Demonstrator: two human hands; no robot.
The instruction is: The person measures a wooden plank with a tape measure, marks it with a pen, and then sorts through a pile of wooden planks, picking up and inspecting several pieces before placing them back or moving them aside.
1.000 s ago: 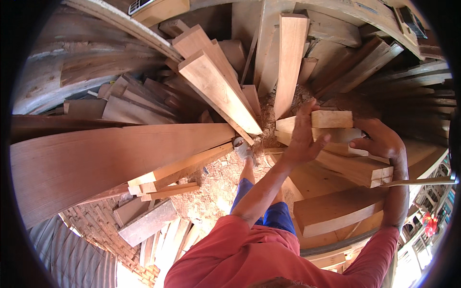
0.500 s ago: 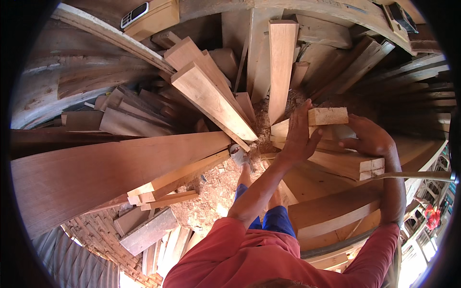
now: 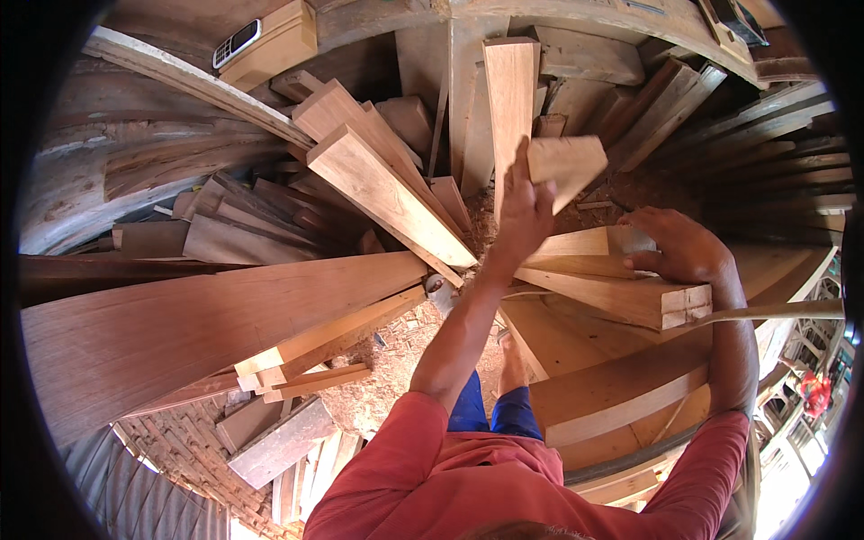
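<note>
My left hand [image 3: 525, 214] grips a pale wooden plank [image 3: 569, 164] along its left side. The plank is raised and tilted, its broad cut end turned upward, well beyond the stacked beams. Some of my left fingers are hidden behind it. My right hand [image 3: 684, 245] holds nothing; its fingers stretch leftward with the thumb apart. It hovers over or rests on the near stack of sawn beams [image 3: 621, 292], and I cannot tell which.
Thick boards [image 3: 594, 396] lie below the stack. A wide brown plank [image 3: 216, 324] juts in from the left. Several beams [image 3: 387, 193] lean ahead, with an upright beam [image 3: 511, 90] beside them. Wood chips [image 3: 387, 378] cover the ground. A phone [image 3: 238, 43] lies on a wooden block.
The plank has gone up and to the left in my left hand and tilted. My right hand, close to the plank's right end before, is now apart from it.
</note>
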